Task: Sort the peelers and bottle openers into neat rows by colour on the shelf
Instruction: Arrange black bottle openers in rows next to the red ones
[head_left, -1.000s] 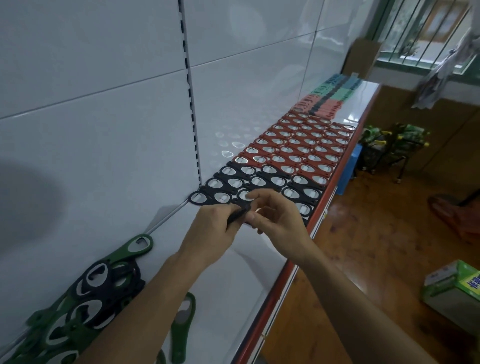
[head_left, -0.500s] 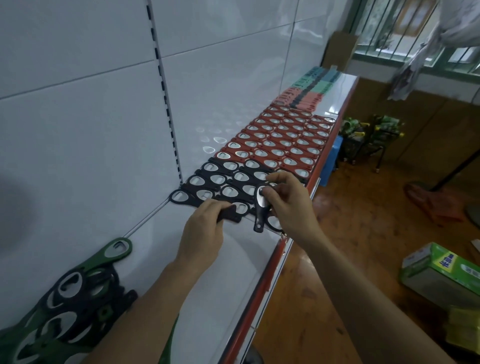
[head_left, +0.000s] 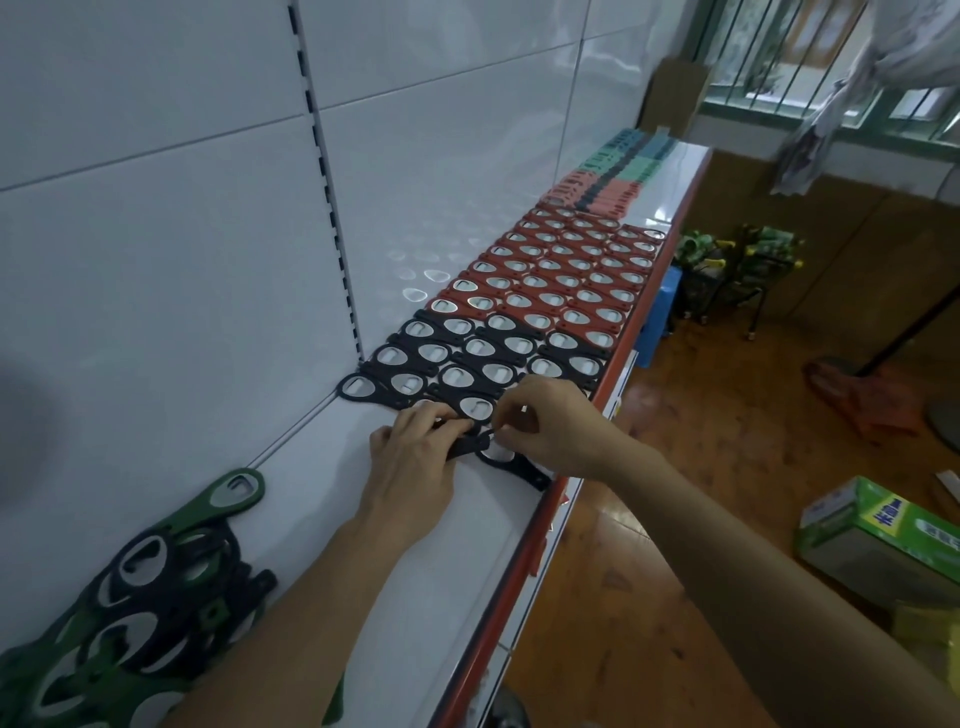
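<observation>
At lower left, a loose heap of openers (head_left: 130, 597), green and black, lies on the white shelf (head_left: 415, 597). Mid-frame, the left hand (head_left: 410, 467) pinches a black opener (head_left: 467, 445) by its handle. The right hand (head_left: 556, 431) grasps its other end with curled fingertips, just before the black rows (head_left: 467, 358). Red rows (head_left: 561, 270) and peelers (head_left: 613, 171) follow toward the upper right.

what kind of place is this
Probably a small shop: a white display shelf with a slotted upright, rows of identical bottle openers laid out like stock, and a boxed product on the floor.
</observation>
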